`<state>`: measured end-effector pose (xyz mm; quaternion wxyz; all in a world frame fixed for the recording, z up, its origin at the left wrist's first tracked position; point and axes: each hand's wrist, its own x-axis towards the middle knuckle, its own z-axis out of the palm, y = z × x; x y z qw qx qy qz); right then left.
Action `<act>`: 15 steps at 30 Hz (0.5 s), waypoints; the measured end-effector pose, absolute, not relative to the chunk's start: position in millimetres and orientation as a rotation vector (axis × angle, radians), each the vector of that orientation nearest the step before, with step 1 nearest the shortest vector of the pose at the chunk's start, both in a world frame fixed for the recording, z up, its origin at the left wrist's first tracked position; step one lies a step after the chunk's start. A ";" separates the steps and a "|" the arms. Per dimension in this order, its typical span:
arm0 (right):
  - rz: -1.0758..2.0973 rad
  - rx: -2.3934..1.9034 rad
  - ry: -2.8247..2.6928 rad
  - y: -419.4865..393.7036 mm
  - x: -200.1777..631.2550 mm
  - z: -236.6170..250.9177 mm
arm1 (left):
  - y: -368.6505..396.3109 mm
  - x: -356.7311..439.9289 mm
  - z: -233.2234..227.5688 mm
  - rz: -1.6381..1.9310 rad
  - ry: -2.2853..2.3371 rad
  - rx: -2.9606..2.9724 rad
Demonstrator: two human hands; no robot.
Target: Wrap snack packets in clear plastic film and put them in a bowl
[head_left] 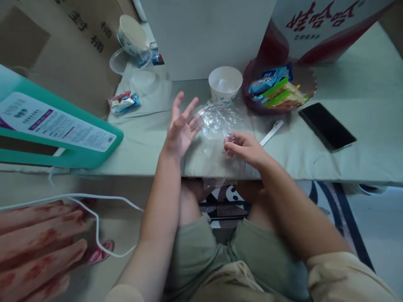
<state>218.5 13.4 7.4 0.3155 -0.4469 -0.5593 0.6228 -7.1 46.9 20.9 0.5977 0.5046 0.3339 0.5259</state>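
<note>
A crinkled clear plastic bag (217, 119) lies on the table in front of me, its lower end hanging over the front edge. My right hand (241, 147) pinches a bunched part of this bag between thumb and fingers. Raised at the bag's left side is my left hand (182, 126), fingers spread and holding nothing; whether its fingertips touch the plastic I cannot tell. Just behind the bag stands a white paper bowl (225, 84) with a blue-green pattern. A white plastic spoon (272, 132) lies to the right of my right hand.
To the right are a tinted bowl (278, 105) of snack packets and a black phone (327, 127). At left stand a large green jug (103, 153), a small snack packet (124, 102) and another paper bowl (134, 33). Cartons (204, 37) line the back.
</note>
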 end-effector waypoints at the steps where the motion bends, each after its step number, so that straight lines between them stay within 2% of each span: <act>1: 1.545 -1.222 -1.407 10.5 219.5 3.6 | 43.6 -6.0 13.5 1.183 0.782 1.093; 3: 1.381 -1.283 -1.357 5.9 221.2 -2.9 | 36.2 0.5 2.1 0.962 0.812 0.979; 6: 1.304 -1.284 -1.323 4.2 223.4 -8.7 | 30.3 15.3 -1.1 0.727 0.972 0.998; 10: 1.183 -1.268 -1.163 9.2 231.3 -10.8 | 33.8 21.6 5.6 0.870 1.151 1.135; 15: 1.037 -1.207 -1.115 13.3 239.9 -14.4 | 35.9 4.4 -0.9 0.923 0.976 1.090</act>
